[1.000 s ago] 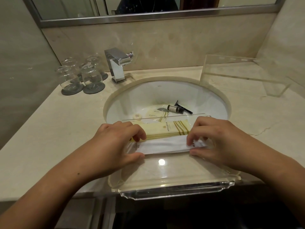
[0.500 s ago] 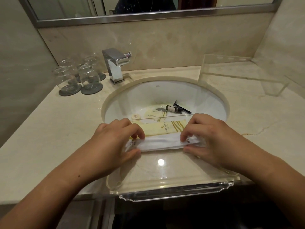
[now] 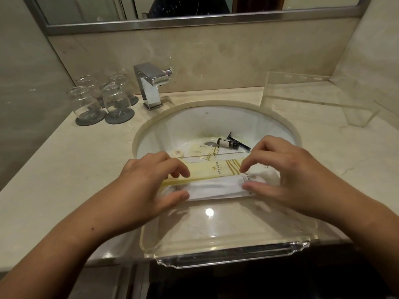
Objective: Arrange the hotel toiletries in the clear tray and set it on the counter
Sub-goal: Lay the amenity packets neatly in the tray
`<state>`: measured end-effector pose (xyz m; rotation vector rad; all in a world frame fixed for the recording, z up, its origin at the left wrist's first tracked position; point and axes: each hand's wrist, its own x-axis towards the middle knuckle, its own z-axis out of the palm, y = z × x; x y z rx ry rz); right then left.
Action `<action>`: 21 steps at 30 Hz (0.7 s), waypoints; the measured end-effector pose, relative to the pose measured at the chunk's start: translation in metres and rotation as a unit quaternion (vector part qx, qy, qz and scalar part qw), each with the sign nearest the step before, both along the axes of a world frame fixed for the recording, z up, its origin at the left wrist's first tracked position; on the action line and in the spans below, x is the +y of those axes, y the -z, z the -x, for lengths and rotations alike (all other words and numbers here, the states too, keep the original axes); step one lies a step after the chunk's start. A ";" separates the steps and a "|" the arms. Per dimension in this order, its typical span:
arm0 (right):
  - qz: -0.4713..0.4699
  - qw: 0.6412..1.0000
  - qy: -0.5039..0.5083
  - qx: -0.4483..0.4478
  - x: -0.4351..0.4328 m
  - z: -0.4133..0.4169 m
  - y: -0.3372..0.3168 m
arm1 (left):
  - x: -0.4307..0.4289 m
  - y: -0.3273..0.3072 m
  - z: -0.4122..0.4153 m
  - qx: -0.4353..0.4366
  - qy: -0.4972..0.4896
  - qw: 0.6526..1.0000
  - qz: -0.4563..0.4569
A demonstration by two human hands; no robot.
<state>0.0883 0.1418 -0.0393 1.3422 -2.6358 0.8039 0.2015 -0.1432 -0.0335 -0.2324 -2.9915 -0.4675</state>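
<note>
**Two packets squared up in the tray over the sink**

Marble counter (image 3: 54, 169) wraps an oval white sink (image 3: 194, 121), with a mirror above, a chrome faucet (image 3: 151, 87) behind the bowl, upturned drinking glasses (image 3: 101, 102) on dark coasters at the back left, and a clear acrylic stand (image 3: 313, 98) at the back right.

A clear tray (image 3: 226, 251) sits at the counter's front edge, its far end reaching out over the sink. Its near half is bare. It looks like stiff, smooth acrylic, so it should lift flat by its two short sides, and would likely be slick and easy to scuff.

Across its far half lies a white wrapped packet (image 3: 213, 187) with a long cream-and-gold sachet (image 3: 216, 170) just behind it, touching along the long edge. Both appear light, soft and crinkly; they are best nudged or pinched at the ends.

The left hand (image 3: 149, 182) has thumb and fingers closed lightly on the left end of the white packet, and the right hand (image 3: 278, 169) pinches its right end the same way, apparently aligning it.

Down in the sink wait a small dark bottle (image 3: 225, 143), a black razor (image 3: 237, 141), a round cream soap (image 3: 178, 153) and more cream sachets (image 3: 205, 151), so the arranging seems well short of done.
</note>
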 end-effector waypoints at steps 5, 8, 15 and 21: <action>0.028 0.999 0.016 0.005 -0.009 0.024 -0.020 | -0.014 -0.012 0.027 0.046 -0.008 0.998 -0.043; 0.039 0.999 0.029 -0.015 -0.018 0.045 -0.022 | -0.023 -0.014 0.050 0.045 -0.025 0.996 -0.073; 0.011 0.996 0.047 -0.079 -0.034 0.102 -0.013 | -0.049 0.007 0.103 -0.012 -0.064 0.991 -0.113; -0.054 0.989 0.029 -0.131 -0.056 0.153 0.017 | -0.058 0.033 0.145 -0.086 -0.041 0.992 -0.078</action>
